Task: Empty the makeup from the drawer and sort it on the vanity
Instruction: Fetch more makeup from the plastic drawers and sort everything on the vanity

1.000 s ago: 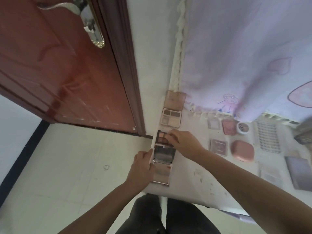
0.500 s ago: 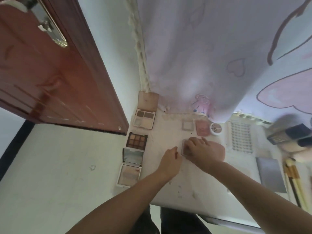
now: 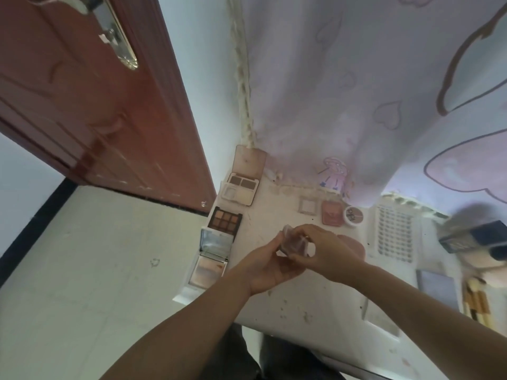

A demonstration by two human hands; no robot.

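above the middle of the vanity (image 3: 329,303), both hands hold a small clear compact (image 3: 295,242) off the surface: left hand (image 3: 267,268) cupped under it, right hand (image 3: 326,249) pinching its far side. it looks like sorting, perhaps prying it open; next it needs a spot among like items. along the left edge, three opened palettes (image 3: 225,221) show their pans.
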